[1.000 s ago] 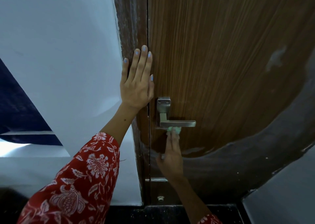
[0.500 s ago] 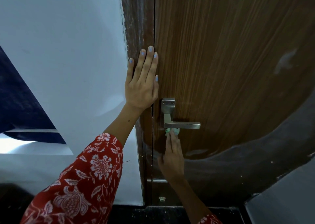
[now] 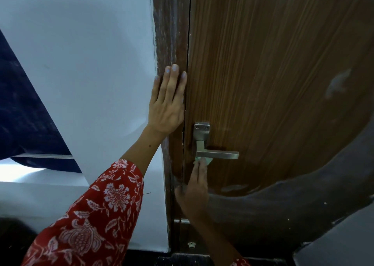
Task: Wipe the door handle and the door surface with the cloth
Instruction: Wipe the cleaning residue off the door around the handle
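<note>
A brown wooden door (image 3: 273, 73) fills the right half of the view, with a square steel lever handle (image 3: 217, 154) at its left edge. My right hand (image 3: 195, 193) reaches up from below and presses a small pale green cloth (image 3: 208, 160) against the underside of the lever near its base. Most of the cloth is hidden behind my fingers. My left hand (image 3: 168, 102) lies flat, fingers together, on the dark door frame (image 3: 170, 33) just above and left of the handle.
A white wall (image 3: 91, 63) stands left of the frame, with a dark blue curtain (image 3: 22, 112) at the far left. The door's lower part (image 3: 283, 211) is dark grey. A small door stopper (image 3: 191, 245) sits near the floor.
The view has shifted, so the door and handle sit further right in the frame. My left hand has slid slightly left, off the door edge onto the frame. My right hand stays under the lever.
</note>
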Tool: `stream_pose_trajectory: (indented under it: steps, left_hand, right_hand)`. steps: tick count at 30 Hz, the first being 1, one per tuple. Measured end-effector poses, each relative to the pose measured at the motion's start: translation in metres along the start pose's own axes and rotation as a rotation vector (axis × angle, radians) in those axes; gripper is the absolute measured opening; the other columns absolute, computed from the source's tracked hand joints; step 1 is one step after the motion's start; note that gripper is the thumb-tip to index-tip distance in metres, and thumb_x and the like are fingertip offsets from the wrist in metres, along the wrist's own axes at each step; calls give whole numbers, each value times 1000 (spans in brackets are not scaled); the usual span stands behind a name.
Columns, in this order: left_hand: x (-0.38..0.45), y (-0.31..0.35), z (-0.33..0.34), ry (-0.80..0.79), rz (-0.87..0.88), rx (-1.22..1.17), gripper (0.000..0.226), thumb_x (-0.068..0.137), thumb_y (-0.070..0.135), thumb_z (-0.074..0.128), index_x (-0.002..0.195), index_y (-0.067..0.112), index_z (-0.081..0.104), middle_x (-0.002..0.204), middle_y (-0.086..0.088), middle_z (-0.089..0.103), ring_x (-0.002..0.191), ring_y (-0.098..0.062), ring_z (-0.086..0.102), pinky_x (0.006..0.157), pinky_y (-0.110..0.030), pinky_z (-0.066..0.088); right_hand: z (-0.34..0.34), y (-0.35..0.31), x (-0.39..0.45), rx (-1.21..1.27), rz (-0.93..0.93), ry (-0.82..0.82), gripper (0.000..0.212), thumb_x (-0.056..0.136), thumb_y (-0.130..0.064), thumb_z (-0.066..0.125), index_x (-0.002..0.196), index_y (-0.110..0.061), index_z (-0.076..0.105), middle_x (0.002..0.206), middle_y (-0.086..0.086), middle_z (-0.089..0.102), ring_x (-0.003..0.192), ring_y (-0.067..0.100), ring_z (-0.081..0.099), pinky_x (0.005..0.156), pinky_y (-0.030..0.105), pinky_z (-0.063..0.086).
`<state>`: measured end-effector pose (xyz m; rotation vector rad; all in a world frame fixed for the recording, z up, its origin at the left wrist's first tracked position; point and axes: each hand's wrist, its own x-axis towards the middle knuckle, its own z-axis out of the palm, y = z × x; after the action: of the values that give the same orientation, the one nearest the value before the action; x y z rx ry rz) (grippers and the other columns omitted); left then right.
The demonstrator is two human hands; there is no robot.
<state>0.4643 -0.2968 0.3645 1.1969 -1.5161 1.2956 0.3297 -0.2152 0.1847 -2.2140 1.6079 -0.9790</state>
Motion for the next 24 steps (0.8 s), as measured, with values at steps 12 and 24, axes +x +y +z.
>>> stream_pose_trajectory:
  steps: [12,24]
  left_hand:
    - [-4,-8,-6,-28,-225,-251,54,93,11,33,146,0,29,153,-17,29,146,-26,11,121,-44,15]
    - [13,-11,-22,24,-263,-197,53,92,11,42,143,0,30,148,-26,34,141,-36,26,119,-46,18]
  right_hand:
    - [-13,-44,25,-91,-302,61,74,74,-11,71,139,1,39,147,16,37,137,29,33,112,38,28]
    - [-13,-70,39,-95,-252,120,84,72,-17,76,143,-5,34,149,12,35,137,27,32,110,35,24]
